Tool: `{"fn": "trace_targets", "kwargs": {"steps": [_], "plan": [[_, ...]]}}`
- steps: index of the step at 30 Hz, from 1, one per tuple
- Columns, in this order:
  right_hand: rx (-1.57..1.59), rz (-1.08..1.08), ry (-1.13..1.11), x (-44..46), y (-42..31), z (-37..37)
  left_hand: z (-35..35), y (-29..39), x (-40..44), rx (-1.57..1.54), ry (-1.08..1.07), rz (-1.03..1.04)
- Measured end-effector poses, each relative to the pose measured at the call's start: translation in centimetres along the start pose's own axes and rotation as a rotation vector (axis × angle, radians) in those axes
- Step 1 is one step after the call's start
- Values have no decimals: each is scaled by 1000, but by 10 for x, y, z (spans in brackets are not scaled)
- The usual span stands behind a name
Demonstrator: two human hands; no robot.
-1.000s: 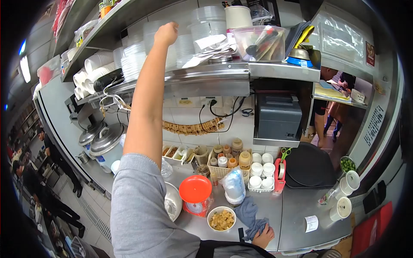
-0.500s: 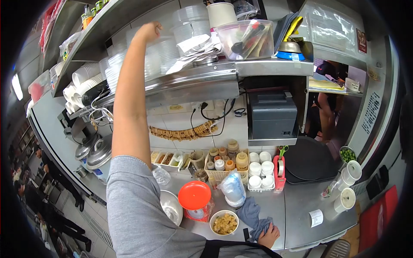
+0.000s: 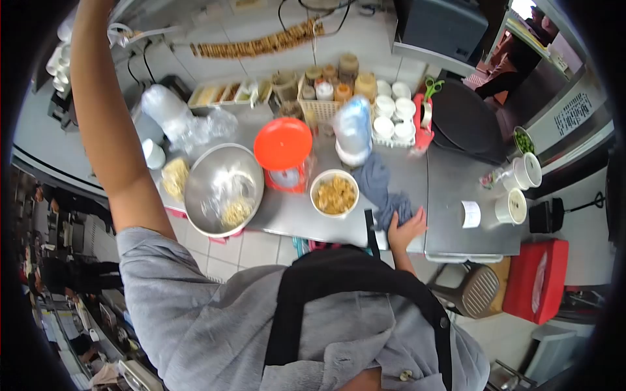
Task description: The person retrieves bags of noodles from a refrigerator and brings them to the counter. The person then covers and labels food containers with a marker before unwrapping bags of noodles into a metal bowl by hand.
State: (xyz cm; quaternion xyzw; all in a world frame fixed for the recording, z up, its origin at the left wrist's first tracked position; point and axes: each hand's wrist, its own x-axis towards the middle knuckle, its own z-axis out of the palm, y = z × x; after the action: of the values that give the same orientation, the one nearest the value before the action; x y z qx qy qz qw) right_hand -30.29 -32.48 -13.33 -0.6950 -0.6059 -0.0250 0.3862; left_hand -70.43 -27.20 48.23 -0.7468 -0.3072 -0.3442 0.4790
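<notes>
My left arm reaches up along the left side, and its hand is past the top edge, out of sight. My right hand (image 3: 409, 228) lies on the steel counter at the edge of a crumpled blue-grey cloth (image 3: 391, 207), fingers stretched out and apart. Left of the cloth is a white bowl (image 3: 335, 193) of brownish-yellow food. Behind it, a bag with blue contents (image 3: 354, 127) stands in a white tub. An orange-red kitchen scale (image 3: 283, 144) is beside the bowl. Farther left, a large metal mixing bowl (image 3: 215, 173) holds some pale food.
A bag of pale food (image 3: 175, 179) and crumpled clear plastic (image 3: 212, 125) lie at the left. A basket of sauce bottles (image 3: 326, 104) and a rack of white cups (image 3: 393, 124) line the wall. Lidded tubs (image 3: 510, 206) stand at right, above a red bin (image 3: 538, 280).
The view has tilted down, so the upper shelf and my raised left hand have left the picture. More of the counter and the metal bowl shows. My right hand stays by the cloth.
</notes>
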Motion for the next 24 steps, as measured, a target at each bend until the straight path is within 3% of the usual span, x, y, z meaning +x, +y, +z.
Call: {"fn": "trace_targets", "kwargs": {"steps": [1,2,3,4,6,7,9,12,14,15,16,17,18,20,21,23,24], "plan": [[-41,23,44,8,-9,-7,-5,5,-26,50,-31,-44],[-57,2,36,22,-17,-13,-15,85,-47,-102,-99,-27],[158,20,-37,34,-27,-19,-7,81,-111,3,-177,-239],[379,48,-107,46,-41,-25,3,130,-127,-103,-151,-40],[1190,439,-624,71,-72,-36,27,203,-196,-394,-445,-172],[1184,443,-622,82,-95,-52,37,239,-228,-600,-441,-217],[1455,947,-1213,97,-135,-79,51,301,-282,-795,-453,-253],[1183,761,-1160,85,-125,-40,59,362,-325,-948,-506,-367],[1232,749,-1043,79,-114,-9,62,381,-340,-904,-401,-723],[1281,736,-925,76,-109,4,67,384,-350,-907,-401,-726],[1302,718,-884,74,-103,16,76,384,-359,-836,-339,-925],[1296,721,-884,70,-99,30,85,384,-368,-759,-274,-1123],[1286,762,-901,65,-93,47,94,384,-373,-762,-273,-1128],[1273,803,-916,51,-89,67,114,381,-379,-912,-146,-1372],[1223,734,-842,42,-97,76,126,380,-387,-913,-143,-1371],[1177,665,-758,29,-111,90,145,379,-397,-702,-387,-1124],[1038,526,-655,24,-114,94,145,380,-391,-684,-516,-1104]]}}
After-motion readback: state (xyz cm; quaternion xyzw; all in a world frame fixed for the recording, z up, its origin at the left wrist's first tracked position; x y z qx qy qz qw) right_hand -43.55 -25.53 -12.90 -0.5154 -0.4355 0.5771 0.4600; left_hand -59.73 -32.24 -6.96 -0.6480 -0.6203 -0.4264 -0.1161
